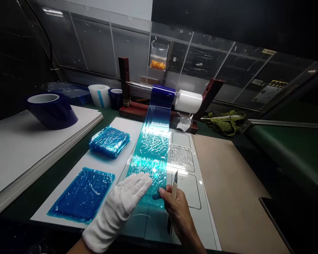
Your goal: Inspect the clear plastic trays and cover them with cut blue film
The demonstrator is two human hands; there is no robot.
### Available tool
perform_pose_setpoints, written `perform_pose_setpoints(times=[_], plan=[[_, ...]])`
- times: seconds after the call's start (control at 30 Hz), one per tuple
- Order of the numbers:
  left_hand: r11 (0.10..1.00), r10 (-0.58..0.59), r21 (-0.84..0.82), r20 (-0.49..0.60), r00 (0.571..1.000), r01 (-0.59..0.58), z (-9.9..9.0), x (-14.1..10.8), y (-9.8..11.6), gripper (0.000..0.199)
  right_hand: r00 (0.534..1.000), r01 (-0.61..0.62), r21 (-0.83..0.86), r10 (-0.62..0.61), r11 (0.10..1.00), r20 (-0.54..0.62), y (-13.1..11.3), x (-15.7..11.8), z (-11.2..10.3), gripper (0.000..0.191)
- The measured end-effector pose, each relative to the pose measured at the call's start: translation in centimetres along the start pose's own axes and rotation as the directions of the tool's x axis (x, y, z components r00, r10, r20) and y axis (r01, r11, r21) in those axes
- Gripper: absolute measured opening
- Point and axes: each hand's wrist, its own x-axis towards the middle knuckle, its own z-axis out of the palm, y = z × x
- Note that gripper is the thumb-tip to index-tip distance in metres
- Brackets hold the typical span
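Observation:
My left hand (124, 199), in a white glove, lies flat with its fingers stretched over the clear blue film (159, 134). My right hand (177, 206) is bare and closed around a craft knife (174, 190), whose blade points up and away from me. Its thumb and index finger are at the film's near end; a dark blue tip, perhaps a finger cover, shows there. The film runs down from a blue roll (163, 92) over a pale sheet (185, 218) with dark-outlined rounded rectangles. Wrinkles and bright reflections cover the film.
On the left are a stack of blue film pieces (110, 141), a single blue piece (82, 195) and a large blue roll (51, 109) on white sheets. A white roll (188, 101) shares the bar. Brown board (228, 190) and a green pouch (225, 121) lie right.

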Motion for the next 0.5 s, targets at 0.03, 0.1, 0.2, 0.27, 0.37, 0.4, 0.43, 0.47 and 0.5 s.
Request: perform_pose_setpoints(times=[0.03, 0.1, 0.2, 0.27, 0.37, 0.4, 0.43, 0.47, 0.5], plan=[[1.000, -0.012, -0.004, -0.015, 1.000, 0.012, -0.2, -0.8, 0.7, 0.067, 1.000, -0.012, -0.002, 0.012, 1.000, 0.001, 1.0, -0.8, -0.2, 0.044], [0.999, -0.037, -0.019, -0.031, 0.999, 0.036, -0.3, -2.5, 2.2, 0.064, 0.999, -0.039, 0.004, 0.039, 0.999, 0.004, 3.0, -2.3, -0.8, 0.047], [1.000, -0.007, -0.029, -0.035, 0.999, 0.006, -0.5, -5.1, 4.0, 0.052, 0.996, -0.093, 0.052, 0.093, 0.994, 0.009, 5.7, -4.3, -1.6, 0.051], [0.999, 0.012, -0.032, -0.008, 1.000, -0.012, -0.6, -6.5, 5.0, 0.047, 0.992, -0.124, 0.071, 0.123, 0.990, 0.019, 6.8, -5.4, -1.9, 0.054], [0.999, -0.006, -0.043, 0.033, 0.999, 0.007, -0.6, -8.1, 6.2, 0.046, 0.990, -0.142, 0.054, 0.140, 0.988, 0.035, 7.6, -6.5, -2.2, 0.056], [0.999, -0.024, -0.046, 0.041, 0.999, 0.026, -0.6, -8.5, 6.6, 0.046, 0.989, -0.143, 0.048, 0.141, 0.989, 0.038, 7.7, -6.8, -2.3, 0.057], [0.998, -0.043, -0.049, 0.045, 0.998, 0.046, -0.6, -8.9, 7.0, 0.045, 0.989, -0.144, 0.043, 0.142, 0.989, 0.041, 7.7, -7.0, -2.4, 0.058], [0.997, -0.061, -0.051, 0.047, 0.997, 0.063, -0.6, -9.2, 7.3, 0.045, 0.989, -0.145, 0.036, 0.144, 0.989, 0.044, 7.8, -7.1, -2.4, 0.059], [0.996, -0.073, -0.051, 0.047, 0.996, 0.075, -0.5, -9.4, 7.7, 0.044, 0.988, -0.147, 0.028, 0.146, 0.989, 0.047, 7.9, -7.3, -2.5, 0.059]])
